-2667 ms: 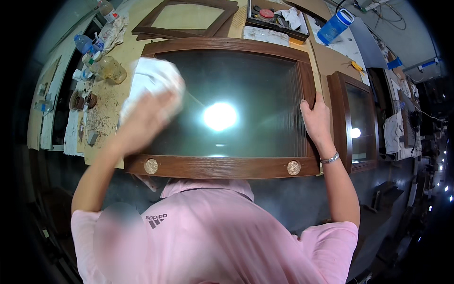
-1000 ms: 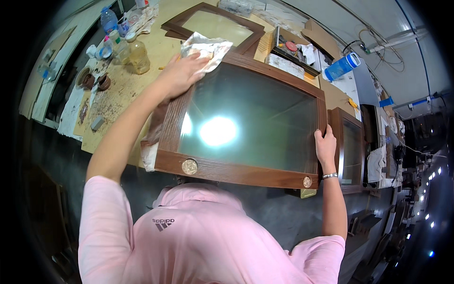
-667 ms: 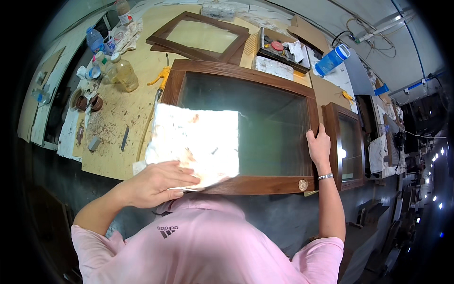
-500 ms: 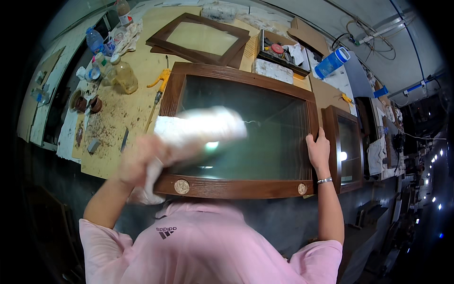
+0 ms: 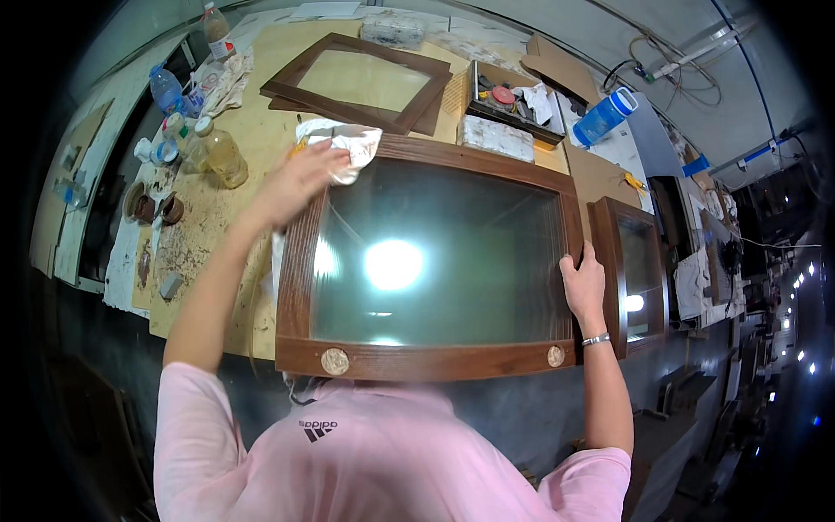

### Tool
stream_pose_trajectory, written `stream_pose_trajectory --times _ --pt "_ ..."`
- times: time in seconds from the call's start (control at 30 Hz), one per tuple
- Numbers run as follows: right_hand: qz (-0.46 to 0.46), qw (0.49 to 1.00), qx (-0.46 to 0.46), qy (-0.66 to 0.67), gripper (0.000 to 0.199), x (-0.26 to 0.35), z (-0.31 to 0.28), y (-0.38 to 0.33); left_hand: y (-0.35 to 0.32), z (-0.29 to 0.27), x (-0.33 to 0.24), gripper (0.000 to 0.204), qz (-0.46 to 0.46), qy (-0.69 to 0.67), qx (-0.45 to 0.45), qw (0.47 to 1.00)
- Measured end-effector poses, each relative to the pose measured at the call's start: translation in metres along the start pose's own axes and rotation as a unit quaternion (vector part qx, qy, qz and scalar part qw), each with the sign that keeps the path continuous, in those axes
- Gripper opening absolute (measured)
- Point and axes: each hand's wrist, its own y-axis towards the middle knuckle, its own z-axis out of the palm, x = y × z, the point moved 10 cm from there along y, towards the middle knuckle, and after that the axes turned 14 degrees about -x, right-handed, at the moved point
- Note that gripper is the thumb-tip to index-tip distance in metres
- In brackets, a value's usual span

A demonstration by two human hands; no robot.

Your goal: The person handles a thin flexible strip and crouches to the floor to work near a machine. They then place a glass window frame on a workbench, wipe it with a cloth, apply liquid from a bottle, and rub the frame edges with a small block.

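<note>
A brown wooden glass-panelled door (image 5: pixel 435 358) lies in front of me, its pane reflecting a bright light. My left hand (image 5: pixel 306 178) presses a white cloth (image 5: pixel 357 143) onto the far left corner of the frame, fingers over the cloth. At the right edge, my right hand (image 5: pixel 584 283) is closed round the frame, thumb on the near face. Two round pale plugs or recesses show on the near rail. The cloth and my fingers hide most of an orange-handled tool beyond that corner.
A narrower glazed door (image 5: pixel 616 270) stands to the right. Beyond lie flat brown frames (image 5: pixel 304 56), a toolbox (image 5: pixel 513 109) and a blue bottle (image 5: pixel 606 116). Bottles including a yellowish jar (image 5: pixel 224 157), small brown pots (image 5: pixel 172 209) and a grey block (image 5: pixel 171 285) occupy the stained board at left.
My left hand and the cloth have moved from over the pane's left part to the frame's far left corner. The door has shifted slightly toward me; my right hand keeps its hold.
</note>
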Motion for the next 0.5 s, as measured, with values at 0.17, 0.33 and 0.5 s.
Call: stream_pose_trajectory --times 0.17,0.33,0.5 --pt "0.005 1.0 0.003 0.012 0.056 0.003 -0.003 0.0 0.026 -0.009 0.102 0.039 -0.259 -0.209 -0.111 0.936" --pt "0.035 0.999 0.015 0.009 0.057 -0.007 0.002 0.003 0.038 0.004 0.03 0.037 0.128 -0.077 -0.116 0.982" --pt "-0.004 1.0 0.004 0.022 0.057 0.007 0.001 0.004 0.048 -0.019 0.109 0.037 -0.23 -0.085 -0.069 0.967"
